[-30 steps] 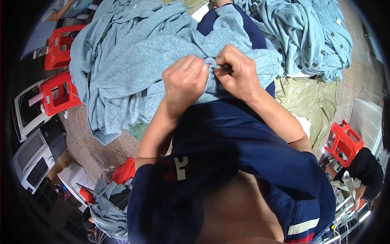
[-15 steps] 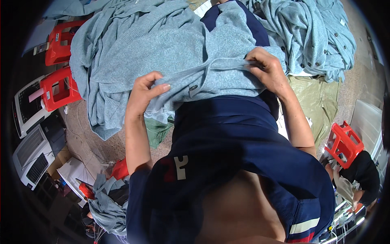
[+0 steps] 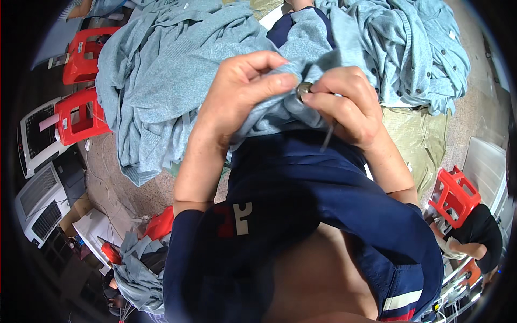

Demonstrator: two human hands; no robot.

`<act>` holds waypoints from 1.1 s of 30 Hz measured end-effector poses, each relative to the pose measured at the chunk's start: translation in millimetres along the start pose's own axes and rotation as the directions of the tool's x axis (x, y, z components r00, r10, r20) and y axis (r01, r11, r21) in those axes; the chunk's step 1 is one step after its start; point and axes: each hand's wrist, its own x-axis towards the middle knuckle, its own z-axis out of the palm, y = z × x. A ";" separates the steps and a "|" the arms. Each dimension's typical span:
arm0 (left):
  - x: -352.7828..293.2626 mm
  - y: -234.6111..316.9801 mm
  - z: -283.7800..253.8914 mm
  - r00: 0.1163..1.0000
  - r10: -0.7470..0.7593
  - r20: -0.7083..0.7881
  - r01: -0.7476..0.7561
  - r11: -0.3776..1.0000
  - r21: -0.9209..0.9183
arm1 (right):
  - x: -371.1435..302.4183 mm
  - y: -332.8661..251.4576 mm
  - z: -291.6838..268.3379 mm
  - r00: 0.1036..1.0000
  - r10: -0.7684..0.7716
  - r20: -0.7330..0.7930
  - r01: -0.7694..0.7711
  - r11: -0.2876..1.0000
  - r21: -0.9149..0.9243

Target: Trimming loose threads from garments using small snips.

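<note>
A light blue knitted cardigan (image 3: 269,116) lies across my lap, its near edge gathered up between my hands. My left hand (image 3: 245,89) is closed on a fold of the knit, thumb on top. Close beside it, my right hand (image 3: 350,102) pinches the cardigan at a dark, shiny round piece (image 3: 304,90) that looks like a button. A thin metal tool (image 3: 327,139) sticks out below the right palm; its kind is hidden by the fingers.
More blue knitwear is heaped at the far left (image 3: 161,81) and far right (image 3: 414,48). Red stools (image 3: 83,116) stand at the left, another red stool (image 3: 456,196) at the right beside a seated person (image 3: 474,237). An olive sheet (image 3: 420,140) covers floor at the right.
My hands have come together; the left moved right and up. The cardigan edge, stretched between them before, is now bunched, and the thin tool shows below my right hand.
</note>
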 end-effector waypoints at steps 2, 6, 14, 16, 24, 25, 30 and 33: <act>-0.7 6.9 -2.0 1.000 0.014 -0.023 -0.014 1.000 -0.004 | 0.9 9.0 0.6 0.999 0.022 -0.029 -0.023 1.000 -0.008; 0.4 22.9 -12.1 0.987 0.128 -0.096 -0.119 0.989 0.091 | 3.1 18.3 -15.4 1.000 0.008 -0.023 -0.009 0.999 -0.031; -31.0 156.1 -90.7 0.665 0.746 -0.044 -0.645 0.603 0.470 | 45.9 78.9 -156.4 0.908 0.049 -0.417 -0.073 0.997 -0.040; -43.0 177.3 -92.0 0.626 0.779 -0.024 -0.688 0.567 0.454 | 52.9 68.7 -171.2 0.930 -0.073 -0.360 -0.049 0.947 -0.317; -39.3 52.5 -69.7 0.964 0.143 -0.224 -0.009 0.861 0.509 | -39.0 45.9 -97.0 0.956 0.278 -0.090 -0.292 0.898 -0.329; -39.5 24.5 -77.9 0.985 -0.039 -0.170 0.131 0.810 0.572 | -68.0 45.1 -86.4 0.910 0.413 -0.032 -0.406 0.875 -0.263; -42.6 -79.3 -43.6 0.973 -0.226 -0.041 0.128 0.385 0.914 | -134.5 12.6 -46.4 0.705 0.586 0.398 -0.463 0.807 -0.368; -27.0 -73.2 -0.5 0.914 0.355 0.197 -0.296 0.252 0.921 | -106.3 -10.8 -32.0 0.780 0.535 0.325 -0.472 0.844 -0.256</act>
